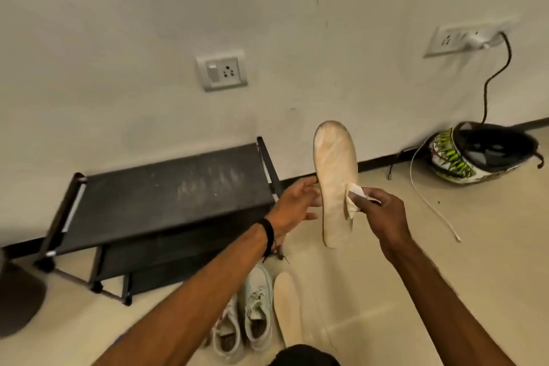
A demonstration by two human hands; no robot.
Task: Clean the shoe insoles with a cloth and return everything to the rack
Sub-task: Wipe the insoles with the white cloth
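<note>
- The long beige foam insole (335,181), smudged grey at its toe, stands upright at 1 o'clock.
- The left hand (297,205) grips its edge; the right hand (383,211) pinches a small white cloth (353,199) against it.

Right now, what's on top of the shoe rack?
The shoe rack top shelf shows only dusty smears. The lower shelves are mostly covered by it. The shoes sit on the floor.

Dim, warm, even light; soft shadows under the shoe rack (166,196). Wide-angle bending bows the wall (118,9) line; left of the rack, corners blur and darken.
</note>
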